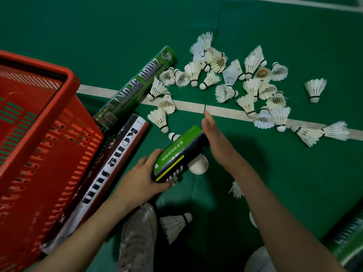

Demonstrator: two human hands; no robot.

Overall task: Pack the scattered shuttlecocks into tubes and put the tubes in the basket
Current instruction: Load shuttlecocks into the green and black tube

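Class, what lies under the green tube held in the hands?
Under the green tube, a white round cap and a shuttlecock poke out on the floor. The tube covers the rest of both. Whether anything else lies there cannot be seen.

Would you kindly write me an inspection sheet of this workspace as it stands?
Surface: green court floor with white line.
Job's things: loose shuttlecocks heaped across the line; green tube and black-and-white tube lying beside the red basket.
Clutter: white cap under the held tube.
Hands: left hand grips the held tube's near end; right hand open at its far end.
Cables: nothing seen.
Surroundings: white shoe.
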